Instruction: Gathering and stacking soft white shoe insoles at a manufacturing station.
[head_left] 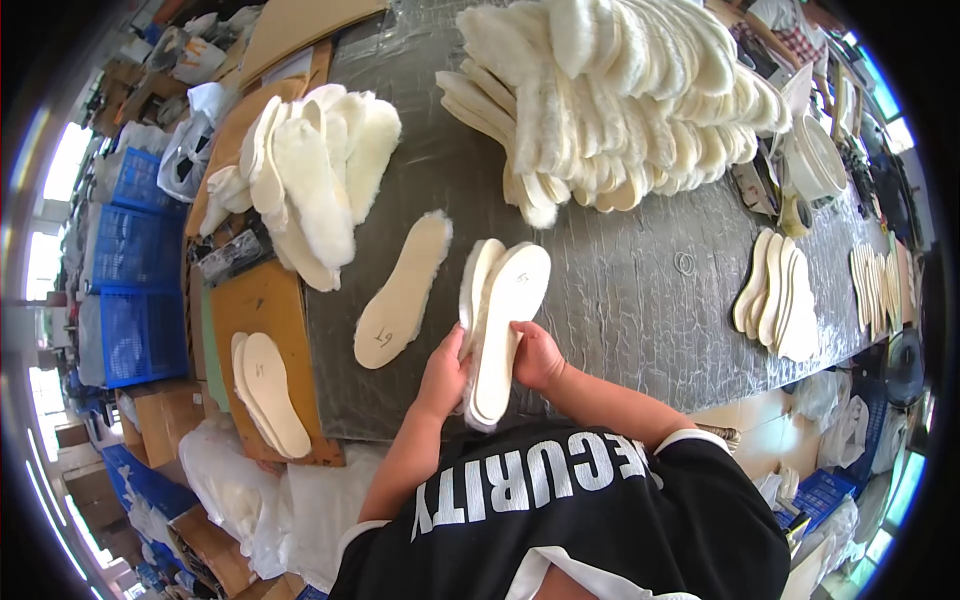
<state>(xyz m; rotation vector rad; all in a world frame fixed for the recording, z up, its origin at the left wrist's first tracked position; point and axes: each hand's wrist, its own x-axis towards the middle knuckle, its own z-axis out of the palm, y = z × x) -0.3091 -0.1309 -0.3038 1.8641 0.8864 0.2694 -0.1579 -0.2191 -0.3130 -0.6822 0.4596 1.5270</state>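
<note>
Both of my hands hold a small stack of cream insoles point(512, 305) upright in front of my chest, over the near edge of the table. The top insole shows its smooth side with a handwritten mark; white fluff edges the ones under it. My left hand point(443, 372) is closed on the stack's left side. My right hand point(538, 356) grips the right edge, thumb on the top insole. A single fleece-edged insole point(402, 292) lies smooth side up on the table, just left of the stack. Fingers under the stack are hidden.
Large piles of fluffy insoles point(620, 110) cover the far side. A looser heap point(325, 175) lies far left. Two insoles point(268, 392) rest on a brown board at left. More insoles point(775, 295) lie right. Blue crates point(140, 335) stand left; another person point(785, 30) is far right.
</note>
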